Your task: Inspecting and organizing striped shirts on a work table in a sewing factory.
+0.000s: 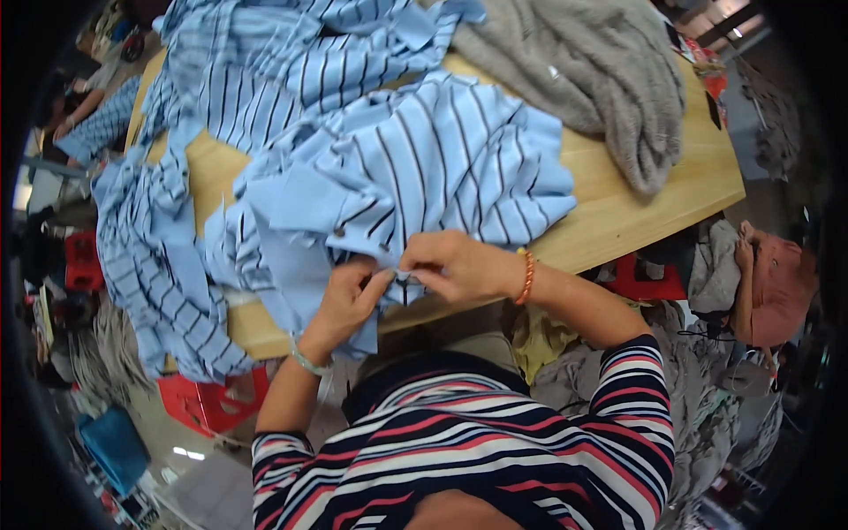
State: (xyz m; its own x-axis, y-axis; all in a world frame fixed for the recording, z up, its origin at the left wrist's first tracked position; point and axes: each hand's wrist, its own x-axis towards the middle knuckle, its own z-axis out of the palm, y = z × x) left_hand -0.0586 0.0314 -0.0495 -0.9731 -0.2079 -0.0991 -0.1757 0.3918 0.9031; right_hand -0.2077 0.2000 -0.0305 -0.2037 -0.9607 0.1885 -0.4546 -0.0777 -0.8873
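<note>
A light blue knit shirt (420, 163) with dark stripes lies bunched at the table's near edge. My left hand (343, 302) pinches the plain blue edge of this shirt between thumb and fingers. Close beside it, my right hand (466, 267) is closed on the same edge, its fingertips almost meeting the left ones. A small dark round spot, perhaps a button, shows on the cloth just above my left hand. What lies between the fingertips is too small to make out.
More blue striped garments (265, 71) are heaped on the wooden table (654, 221), some hanging off its left side. A grey fuzzy cloth (592, 71) lies at the far right. Red stools (216, 402) stand below the table. Other people sit at both sides.
</note>
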